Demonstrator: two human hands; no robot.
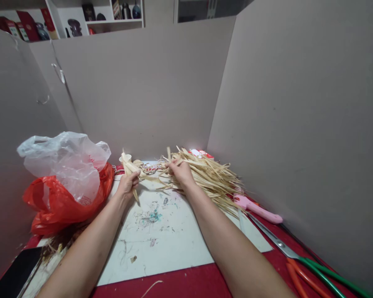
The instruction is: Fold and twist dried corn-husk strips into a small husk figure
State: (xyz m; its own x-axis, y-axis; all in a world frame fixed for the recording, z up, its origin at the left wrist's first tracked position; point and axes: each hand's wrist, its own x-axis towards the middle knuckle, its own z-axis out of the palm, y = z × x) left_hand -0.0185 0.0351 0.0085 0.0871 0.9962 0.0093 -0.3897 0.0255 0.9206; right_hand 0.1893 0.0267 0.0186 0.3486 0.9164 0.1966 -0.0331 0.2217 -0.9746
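My left hand (pixel 129 185) is closed around a few pale, dried leaf strips (pixel 129 165) that stick out above and below the fist. One strip (pixel 153 179) trails from it toward the right. My right hand (pixel 179 169) pinches a short length of dried leaf strip (pixel 169 154) at the left end of a large pile of straw-coloured strips (pixel 209 176). Both hands are over the far part of a stained white board (pixel 170 252). Behind the left hand stands a small white cup (pixel 125 157), partly covered by the strips.
At left sit a red plastic bag (pixel 65 213) and a clear bag (pixel 65 155), with a black phone-like slab (pixel 15 273) nearer me. A pink-handled tool (pixel 257 209) and large scissors (pixel 281 245) lie at right. Grey panels (pixel 136 91) enclose the red-covered table (pixel 186 283).
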